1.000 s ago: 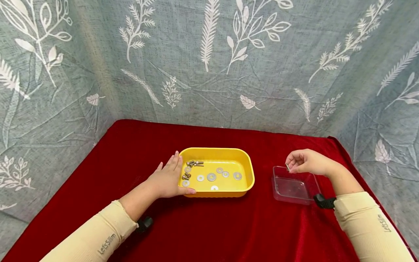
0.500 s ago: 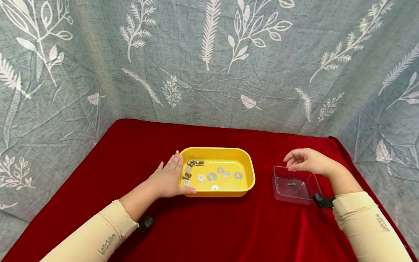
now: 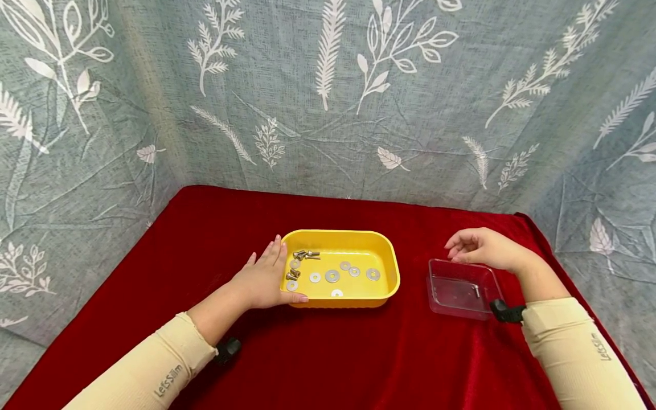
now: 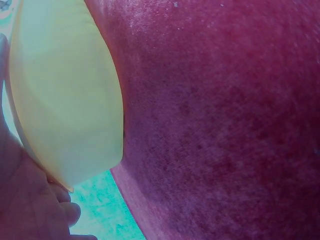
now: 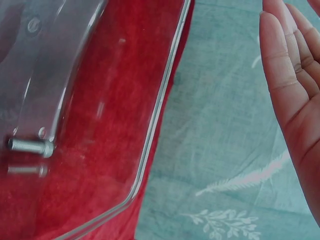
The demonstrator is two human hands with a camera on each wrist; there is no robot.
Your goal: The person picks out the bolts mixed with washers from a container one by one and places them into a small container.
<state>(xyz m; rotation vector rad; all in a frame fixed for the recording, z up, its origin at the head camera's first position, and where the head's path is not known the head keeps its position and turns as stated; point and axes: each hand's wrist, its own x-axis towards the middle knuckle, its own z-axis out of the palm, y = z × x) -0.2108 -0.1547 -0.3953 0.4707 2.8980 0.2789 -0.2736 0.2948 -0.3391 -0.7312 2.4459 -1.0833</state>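
My left hand lies against the left end of a yellow tray, its fingers fairly straight along that end and the thumb on the near rim. Inside the tray, several screws lie towards the left, and several flat washers are spread over the floor. Over the far rim of a clear plastic box hovers my right hand, fingers loosely bent with nothing between them. A single screw rests in that box, towards its right side in the head view.
Dark red cloth covers the table. Behind it hangs a grey-green curtain with white leaf prints. A strip of red cloth separates the yellow tray from the clear box. Both wrists wear black straps.
My right hand has let go of the screw, which dropped into the clear box and came to lie farther right. The hand has risen slightly. My left hand stays put.
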